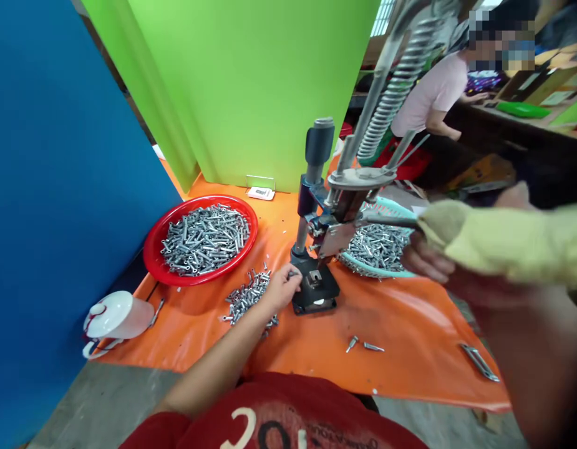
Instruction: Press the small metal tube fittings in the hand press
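My left hand (282,288) is beside the black base (326,288) of a hand press, fingers pinched on a small grey metal fastener (294,273). A small metal fixture (315,277) sits on top of that base, under the press head (337,238). On the right, my right hand (426,260) is closed around the end of the press lever (391,221), partly blurred, with pale yellow cloth (503,240) over it. A loose heap of metal fasteners (248,296) lies by my left wrist.
Long metal parts fill a red basin (201,280) at left and a light-blue basket (382,270) behind the press. Two loose fasteners (373,347) and a metal clip-like piece (479,363) lie on the orange sheet (316,355). A white lidded jug (124,317) stands left; a person (433,93) sits beyond.
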### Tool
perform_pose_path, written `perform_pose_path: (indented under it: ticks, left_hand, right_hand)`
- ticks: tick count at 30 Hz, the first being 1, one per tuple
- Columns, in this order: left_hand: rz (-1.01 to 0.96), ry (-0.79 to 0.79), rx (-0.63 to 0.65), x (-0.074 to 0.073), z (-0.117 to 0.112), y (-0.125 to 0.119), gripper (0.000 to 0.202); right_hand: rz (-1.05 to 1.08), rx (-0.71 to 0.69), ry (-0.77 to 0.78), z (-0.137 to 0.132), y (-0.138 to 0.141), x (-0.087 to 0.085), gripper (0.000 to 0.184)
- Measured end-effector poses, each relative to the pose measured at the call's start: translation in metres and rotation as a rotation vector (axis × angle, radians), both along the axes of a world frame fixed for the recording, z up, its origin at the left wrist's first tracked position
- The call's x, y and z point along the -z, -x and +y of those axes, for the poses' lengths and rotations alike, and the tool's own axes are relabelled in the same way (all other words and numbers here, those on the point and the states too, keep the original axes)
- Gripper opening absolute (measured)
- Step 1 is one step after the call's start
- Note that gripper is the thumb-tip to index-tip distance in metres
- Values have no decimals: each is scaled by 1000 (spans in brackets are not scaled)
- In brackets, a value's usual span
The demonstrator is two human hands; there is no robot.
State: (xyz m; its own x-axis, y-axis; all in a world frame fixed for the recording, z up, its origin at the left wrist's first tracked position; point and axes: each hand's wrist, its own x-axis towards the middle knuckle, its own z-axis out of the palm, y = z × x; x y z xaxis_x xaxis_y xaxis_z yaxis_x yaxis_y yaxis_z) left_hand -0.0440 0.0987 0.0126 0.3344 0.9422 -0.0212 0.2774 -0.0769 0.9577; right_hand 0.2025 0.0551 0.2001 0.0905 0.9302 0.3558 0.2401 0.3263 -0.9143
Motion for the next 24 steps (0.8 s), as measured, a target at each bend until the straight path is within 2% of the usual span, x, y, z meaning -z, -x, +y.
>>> perform_pose_path:
  ticks: [3, 5, 7, 9, 11, 14, 15, 17, 20, 22, 24]
  left_hand:
    - [388, -141, -26, 0, 9, 30, 7]
    - [573, -216, -5, 0, 14, 43, 7]
    - [614, -236, 10, 1, 16, 48, 9]
    - [599, -235, 11, 2, 18, 47, 10]
    - [581, -231, 8, 2, 19, 45, 10]
    - [541, -226, 7, 0, 17, 42, 6]
    - [473, -202, 4, -1, 15, 41, 4]
    - [199, -61, -14, -3, 7, 36, 8]
    - [-311, 287, 3, -9, -10, 22, 19]
    - [-470, 417, 61, -13, -21, 11, 24]
    - [-528, 435, 83, -15, -28, 1, 25]
  right_hand:
    - [379, -163, 177, 26, 22, -32, 42]
    - [499, -121, 180, 39, 36, -42, 33]
    - [527, -98, 165, 50, 44, -41, 30]
    - [503, -89, 154, 56, 44, -32, 34]
    - [473, -56, 175, 56, 40, -18, 42]
    - [462, 62, 144, 39, 31, 11, 46]
    - [443, 107, 119, 30, 29, 24, 44]
    - [369, 148, 129, 11, 31, 54, 37]
    - [252, 50, 373, -13, 47, 103, 33]
    - [214, -36, 521, -21, 63, 129, 35]
    - [176, -89, 578, -23, 76, 146, 36]
